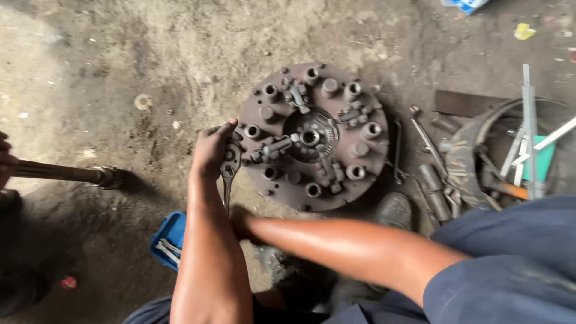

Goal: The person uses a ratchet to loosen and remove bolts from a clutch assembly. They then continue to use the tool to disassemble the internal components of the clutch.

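Left hand (211,153) on wrench (228,171), apparently touching clutch plate's (312,137) rim.

The round clutch plate (312,137) is lying on the ground (120,72), centre of view. The left hand (211,151) is resting at its left edge, over a wrench (228,174). Loose tools (432,180) are lying right of the plate; a tray (170,239) is sitting nearer, lower left

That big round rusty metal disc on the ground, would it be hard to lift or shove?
Probably heavy: the disc looks like thick cast metal crowded with bolts and levers. Lying flat on the dirt floor, it seems unlikely to roll or tip. Its rusty, greasy surface may feel slippery.
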